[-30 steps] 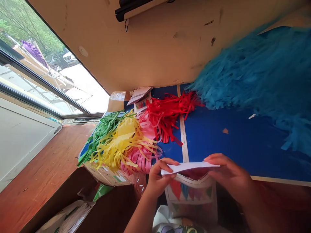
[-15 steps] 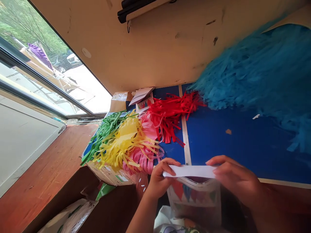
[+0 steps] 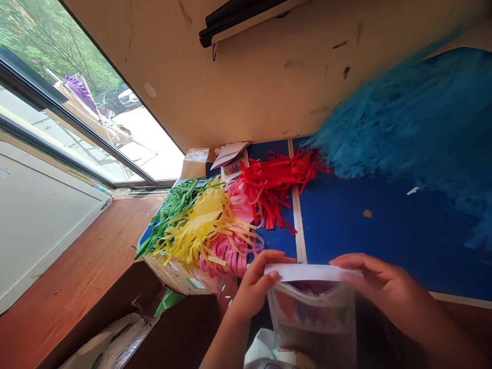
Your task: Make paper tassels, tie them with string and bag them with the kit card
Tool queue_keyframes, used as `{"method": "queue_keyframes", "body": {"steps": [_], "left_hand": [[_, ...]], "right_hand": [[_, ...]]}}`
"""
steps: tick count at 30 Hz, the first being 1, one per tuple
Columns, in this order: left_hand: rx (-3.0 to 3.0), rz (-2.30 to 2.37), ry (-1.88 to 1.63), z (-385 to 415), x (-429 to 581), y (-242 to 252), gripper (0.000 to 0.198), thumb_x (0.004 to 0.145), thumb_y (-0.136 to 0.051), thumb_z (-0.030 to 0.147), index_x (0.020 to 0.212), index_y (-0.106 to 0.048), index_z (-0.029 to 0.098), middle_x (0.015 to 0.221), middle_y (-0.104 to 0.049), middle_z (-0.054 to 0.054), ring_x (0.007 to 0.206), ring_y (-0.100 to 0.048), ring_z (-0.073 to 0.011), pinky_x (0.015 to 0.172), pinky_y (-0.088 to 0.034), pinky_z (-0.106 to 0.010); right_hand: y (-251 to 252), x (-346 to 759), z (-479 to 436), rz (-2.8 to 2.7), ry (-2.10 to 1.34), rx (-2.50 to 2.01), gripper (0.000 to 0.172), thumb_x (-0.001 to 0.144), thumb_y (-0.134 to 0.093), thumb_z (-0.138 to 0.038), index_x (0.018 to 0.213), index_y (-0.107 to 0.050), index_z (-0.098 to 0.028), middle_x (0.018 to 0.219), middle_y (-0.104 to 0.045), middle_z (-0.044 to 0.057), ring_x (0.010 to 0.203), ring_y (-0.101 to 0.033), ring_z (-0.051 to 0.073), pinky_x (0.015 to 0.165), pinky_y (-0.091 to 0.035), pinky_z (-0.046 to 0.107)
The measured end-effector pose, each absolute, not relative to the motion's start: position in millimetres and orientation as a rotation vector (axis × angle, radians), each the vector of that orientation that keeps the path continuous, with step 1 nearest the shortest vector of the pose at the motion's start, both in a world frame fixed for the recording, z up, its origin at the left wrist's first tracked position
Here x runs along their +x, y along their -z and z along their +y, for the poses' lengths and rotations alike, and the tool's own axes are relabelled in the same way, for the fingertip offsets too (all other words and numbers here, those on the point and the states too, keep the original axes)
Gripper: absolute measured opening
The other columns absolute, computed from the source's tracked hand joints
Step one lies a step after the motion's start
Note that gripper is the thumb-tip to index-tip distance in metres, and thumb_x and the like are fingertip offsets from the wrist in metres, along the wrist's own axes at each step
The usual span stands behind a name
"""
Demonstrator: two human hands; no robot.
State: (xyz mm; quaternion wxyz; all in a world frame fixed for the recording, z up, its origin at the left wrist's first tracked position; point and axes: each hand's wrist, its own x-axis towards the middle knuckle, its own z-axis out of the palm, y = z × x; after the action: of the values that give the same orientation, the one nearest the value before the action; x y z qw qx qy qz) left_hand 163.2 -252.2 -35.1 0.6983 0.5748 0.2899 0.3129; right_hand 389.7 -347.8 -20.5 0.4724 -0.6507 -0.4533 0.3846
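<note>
Both my hands hold a clear plastic packet [image 3: 313,312] with a white top flap and coloured triangles printed on it. My left hand [image 3: 255,287] pinches the flap's left end with thumb and fingers. My right hand [image 3: 378,287] grips the flap's right end, fingers curled over its edge. The packet's mouth gapes a little, with dark red contents showing inside. It hangs in front of the near edge of the blue table [image 3: 346,225].
Piles of cut paper strips lie on the table: green [image 3: 172,210], yellow [image 3: 196,230], pink [image 3: 230,246], red [image 3: 272,184], and a big blue heap [image 3: 415,123] at right. A brown cardboard box [image 3: 134,328] holding bags stands at lower left. Another packet [image 3: 230,159] lies by the wall.
The view has drifted, so everything sits slightly further right and lower in the picture. My hands keep the same hold on the packet, whose flap now lies flatter.
</note>
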Motion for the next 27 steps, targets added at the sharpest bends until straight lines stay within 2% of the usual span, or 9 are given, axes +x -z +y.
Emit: {"method": "queue_keyframes", "body": {"steps": [2,7,12,17,21,27], "left_hand": [[1.380,0.687,-0.571,-245.1,159.7,23.0,0.028,0.080,-0.057,0.034,0.102,-0.063,0.018,0.106,-0.067,-0.009,0.099,-0.059,-0.0247,0.085,-0.042,-0.034],[1.884,0.654,-0.212,-218.8,163.2,-20.1,0.027,0.078,-0.059,0.034,0.098,-0.066,0.016,0.088,-0.068,-0.006,0.075,-0.061,-0.0180,0.065,-0.044,-0.024],[2.304,0.354,0.018,-206.5,187.5,-47.1,0.030,0.081,-0.060,0.034,0.106,-0.065,0.018,0.095,-0.070,-0.008,0.080,-0.065,-0.0206,0.067,-0.046,-0.024],[2.402,0.293,-0.015,-210.9,196.4,-50.3,0.024,0.080,-0.060,0.027,0.102,-0.067,0.024,0.081,-0.071,-0.002,0.064,-0.065,-0.0186,0.053,-0.042,-0.023],[2.318,0.306,-0.169,-215.3,193.6,-50.9,0.018,0.081,-0.058,0.028,0.096,-0.069,0.026,0.075,-0.071,-0.001,0.059,-0.063,-0.0176,0.054,-0.042,-0.023],[2.460,0.320,-0.027,-217.2,195.4,-56.4,0.023,0.084,-0.052,0.020,0.100,-0.068,0.026,0.079,-0.072,-0.002,0.062,-0.064,-0.0191,0.054,-0.041,-0.025]], "right_hand": [[17.6,389.4,-346.9,-1.123,-0.920,-1.587,0.030,0.073,-0.064,-0.052,0.080,-0.071,-0.024,0.088,-0.070,0.006,0.075,-0.066,0.020,0.066,-0.056,0.024],[11.6,387.9,-345.3,-1.187,-0.851,-1.602,0.030,0.073,-0.062,-0.054,0.077,-0.072,-0.025,0.088,-0.070,0.005,0.076,-0.067,0.020,0.066,-0.055,0.022],[11.5,387.1,-347.1,-1.271,-0.750,-1.616,0.032,0.075,-0.060,-0.055,0.076,-0.072,-0.025,0.087,-0.070,0.006,0.080,-0.066,0.021,0.067,-0.055,0.024],[12.0,389.3,-347.7,-1.331,-0.746,-1.628,0.030,0.077,-0.058,-0.052,0.078,-0.071,-0.025,0.092,-0.069,0.007,0.084,-0.065,0.022,0.072,-0.055,0.027],[1.5,389.0,-340.7,-1.498,-0.745,-1.617,0.023,0.077,-0.060,-0.046,0.077,-0.071,-0.026,0.088,-0.068,0.005,0.080,-0.064,0.020,0.070,-0.053,0.026],[-14.1,379.3,-326.3,-1.643,-0.775,-1.540,0.014,0.077,-0.058,-0.033,0.079,-0.071,-0.028,0.081,-0.069,0.000,0.074,-0.065,0.018,0.067,-0.051,0.024]]}}
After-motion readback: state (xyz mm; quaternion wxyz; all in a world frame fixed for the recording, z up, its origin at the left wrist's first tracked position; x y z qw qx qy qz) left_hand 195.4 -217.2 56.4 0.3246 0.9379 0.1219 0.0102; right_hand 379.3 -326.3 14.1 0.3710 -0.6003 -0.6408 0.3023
